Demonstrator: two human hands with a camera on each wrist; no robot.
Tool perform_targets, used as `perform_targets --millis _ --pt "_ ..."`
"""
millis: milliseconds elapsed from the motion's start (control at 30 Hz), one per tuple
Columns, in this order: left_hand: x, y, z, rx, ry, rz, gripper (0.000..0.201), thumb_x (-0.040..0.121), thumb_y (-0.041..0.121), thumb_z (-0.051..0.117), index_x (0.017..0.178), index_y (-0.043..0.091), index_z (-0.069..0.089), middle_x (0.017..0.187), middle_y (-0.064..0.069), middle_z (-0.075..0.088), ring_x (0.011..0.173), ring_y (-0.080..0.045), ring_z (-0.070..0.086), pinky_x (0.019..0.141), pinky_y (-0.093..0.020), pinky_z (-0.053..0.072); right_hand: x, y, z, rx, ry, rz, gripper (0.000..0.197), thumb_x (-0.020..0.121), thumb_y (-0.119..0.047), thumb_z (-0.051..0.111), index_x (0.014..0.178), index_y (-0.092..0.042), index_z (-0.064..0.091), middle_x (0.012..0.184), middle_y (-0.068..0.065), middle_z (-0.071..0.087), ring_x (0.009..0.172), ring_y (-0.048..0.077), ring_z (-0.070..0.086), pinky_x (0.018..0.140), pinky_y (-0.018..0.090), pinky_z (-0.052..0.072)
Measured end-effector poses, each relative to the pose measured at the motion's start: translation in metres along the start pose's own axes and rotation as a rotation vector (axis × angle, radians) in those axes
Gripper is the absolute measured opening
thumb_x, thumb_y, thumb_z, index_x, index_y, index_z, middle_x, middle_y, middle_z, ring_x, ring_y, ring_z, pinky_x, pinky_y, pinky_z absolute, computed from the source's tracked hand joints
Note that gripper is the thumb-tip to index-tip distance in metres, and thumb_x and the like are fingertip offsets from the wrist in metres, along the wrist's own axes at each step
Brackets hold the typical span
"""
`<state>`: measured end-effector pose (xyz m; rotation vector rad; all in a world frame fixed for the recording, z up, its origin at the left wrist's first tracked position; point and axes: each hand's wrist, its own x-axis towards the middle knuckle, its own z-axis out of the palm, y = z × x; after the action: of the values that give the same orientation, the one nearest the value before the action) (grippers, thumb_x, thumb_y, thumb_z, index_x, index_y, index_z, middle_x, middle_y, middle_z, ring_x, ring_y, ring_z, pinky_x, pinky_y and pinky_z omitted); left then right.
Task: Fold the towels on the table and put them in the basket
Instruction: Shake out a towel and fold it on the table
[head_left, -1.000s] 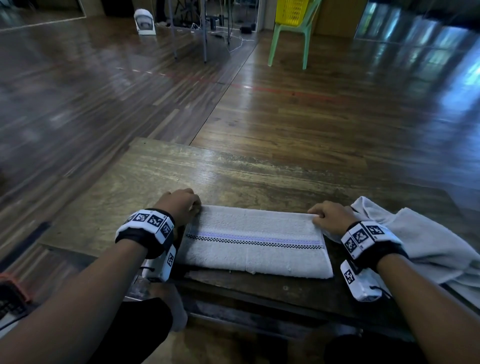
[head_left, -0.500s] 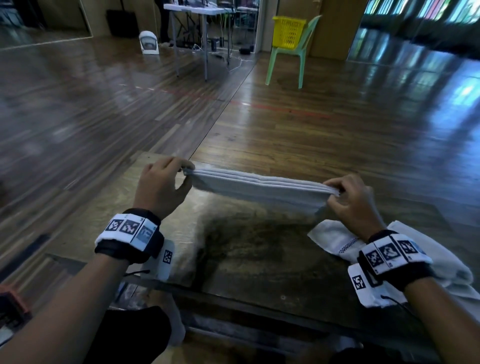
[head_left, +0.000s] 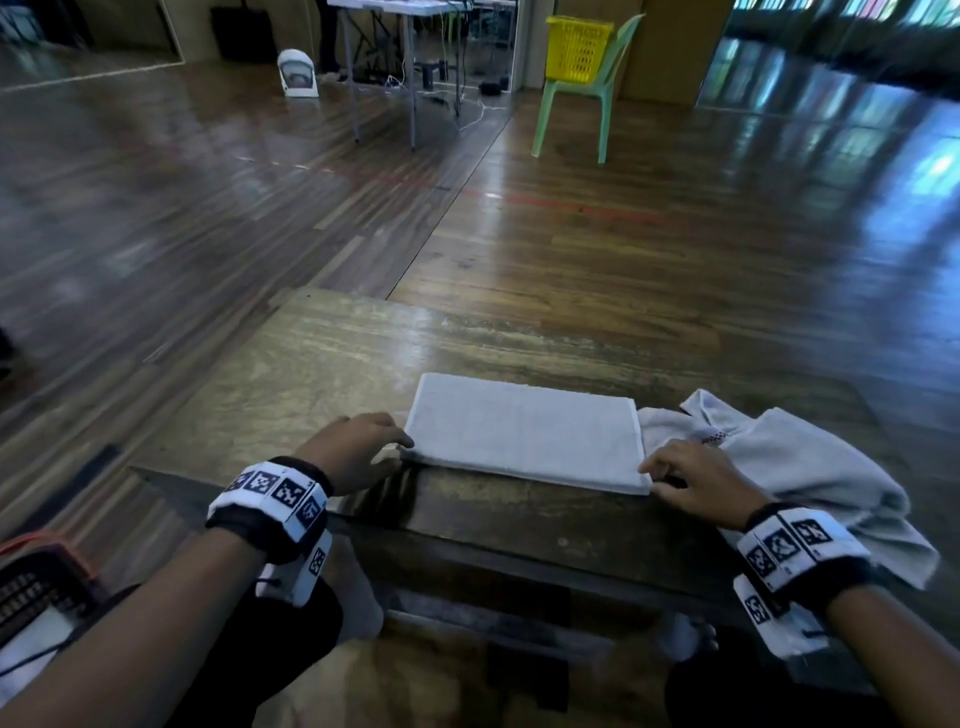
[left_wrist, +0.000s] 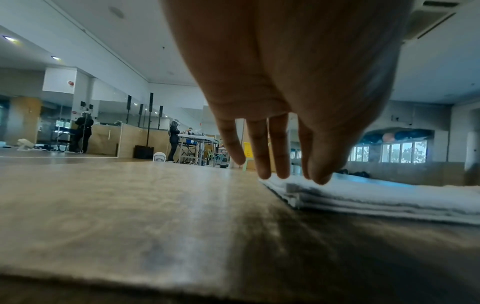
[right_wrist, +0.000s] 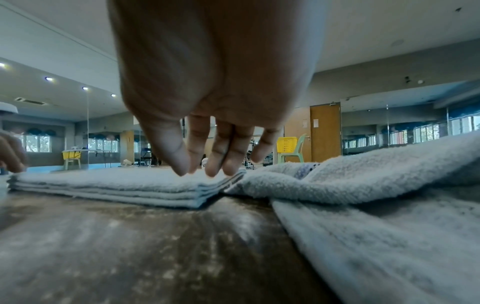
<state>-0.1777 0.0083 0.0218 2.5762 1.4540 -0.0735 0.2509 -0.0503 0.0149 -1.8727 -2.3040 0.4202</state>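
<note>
Folded towel (head_left: 524, 434) lying long axis 9-to-3 on bench (head_left: 322, 374); left grip (head_left: 358, 449) and right grip (head_left: 696, 480) released, fingertips at opposite ends.

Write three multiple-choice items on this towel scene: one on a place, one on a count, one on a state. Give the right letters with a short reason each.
1. Where does the crumpled towel lie relative to the folded towel?
A. on its right
B. on its left
C. on top of it

2. How many towels are on the table?
A. one
B. two
C. four

3. How is the left hand?
A. clenched in a fist
B. lifting the folded towel into the air
C. fingers straight, tips at the folded towel's left corner

Answers: 1 A, the head view shows the loose heap beyond the right edge, by the right hand. 2 B, one folded and one crumpled. 3 C, the left wrist view shows straight fingers reaching the corner.
</note>
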Motion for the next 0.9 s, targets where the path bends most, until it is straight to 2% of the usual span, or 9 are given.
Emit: perform_targets --millis 167,333,400,467,567,633,733,833,900 --pt "0.004 0.009 0.008 0.03 0.0 0.009 0.031 0.094 0.032 0.048 0.123 0.033 0.055 0.128 0.009 0.05 0.117 -0.014 0.048 0.093 -0.033 0.035 0.003 -0.01 0.006 -0.057 -0.046 -0.025 0.027 0.084 -0.011 0.058 0.107 -0.02 0.067 0.102 -0.001 0.062 0.097 0.016 0.057 0.082 0.033 0.046" --pt "0.009 0.011 0.009 0.002 -0.022 -0.009 0.033 0.094 0.03 0.047 0.127 0.03 0.054 0.129 0.007 0.05 0.117 -0.015 0.048 0.094 -0.032 0.036 0.002 -0.012 0.014 -0.074 -0.057 -0.054 0.038 0.083 0.0 0.048 0.108 -0.02 0.068 0.11 -0.001 0.062 0.102 0.017 0.057 0.085 0.029 0.044" --pt "0.01 0.012 0.009 -0.006 -0.023 -0.016 0.031 0.094 0.029 0.046 0.122 0.032 0.057 0.126 0.006 0.05 0.116 -0.015 0.048 0.094 -0.033 0.036 0.003 -0.014 0.009 -0.093 -0.096 -0.035 0.04 0.083 0.001 0.045 0.1 -0.025 0.071 0.105 -0.005 0.064 0.098 0.014 0.058 0.084 0.028 0.044" --pt "0.008 0.014 0.009 -0.013 -0.056 -0.017 0.027 0.093 0.031 0.046 0.116 0.034 0.059 0.121 0.007 0.052 0.113 -0.014 0.048 0.092 -0.032 0.034 0.005 -0.016 0.003 -0.139 -0.159 -0.038 0.043 0.081 -0.001 0.045 0.084 -0.035 0.071 0.096 -0.012 0.066 0.092 0.009 0.059 0.083 0.029 0.045" --pt "0.003 0.019 0.008 -0.016 -0.06 -0.035 0.02 0.091 0.033 0.049 0.106 0.034 0.062 0.112 0.008 0.053 0.108 -0.012 0.049 0.088 -0.032 0.031 0.009 -0.024 -0.007 -0.227 -0.265 -0.051 0.044 0.078 -0.004 0.047 0.061 -0.043 0.062 0.084 -0.018 0.063 0.083 0.001 0.055 0.078 0.019 0.042" --pt "-0.001 0.022 0.009 -0.033 0.001 -0.114 0.018 0.09 0.034 0.048 0.103 0.03 0.061 0.108 0.007 0.055 0.104 -0.014 0.052 0.084 -0.032 0.03 0.017 -0.034 -0.01 -0.257 -0.276 -0.067 0.04 0.08 -0.007 0.046 0.067 -0.041 0.064 0.086 -0.018 0.061 0.09 0.003 0.057 0.085 0.026 0.044" --pt "-0.002 0.023 0.009 -0.056 0.011 -0.272 0.021 0.091 0.036 0.046 0.099 0.022 0.06 0.105 0.002 0.058 0.099 -0.019 0.055 0.091 -0.037 0.034 0.044 -0.056 -0.013 -0.229 -0.224 -0.06 0.034 0.084 -0.01 0.044 0.086 -0.035 0.067 0.101 -0.014 0.064 0.103 0.01 0.056 0.096 0.038 0.038" --pt "0.002 0.021 0.01 -0.125 -0.03 -0.35 0.026 0.089 0.039 0.053 0.087 0.017 0.067 0.094 -0.002 0.066 0.091 -0.023 0.06 0.091 -0.041 0.042 0.082 -0.09 -0.014 -0.194 -0.203 -0.098 0.029 0.088 -0.015 0.042 0.094 -0.034 0.064 0.098 -0.009 0.062 0.099 0.014 0.057 0.091 0.038 0.036" --pt "0.006 0.02 0.012 -0.194 -0.023 -0.396 0.029 0.085 0.042 0.058 0.08 0.015 0.069 0.086 -0.003 0.07 0.082 -0.023 0.063 0.078 -0.036 0.048 0.11 -0.115 -0.013 -0.155 -0.198 -0.126 0.025 0.09 -0.017 0.043 0.101 -0.028 0.063 0.094 -0.009 0.057 0.089 0.014 0.053 0.085 0.034 0.04"
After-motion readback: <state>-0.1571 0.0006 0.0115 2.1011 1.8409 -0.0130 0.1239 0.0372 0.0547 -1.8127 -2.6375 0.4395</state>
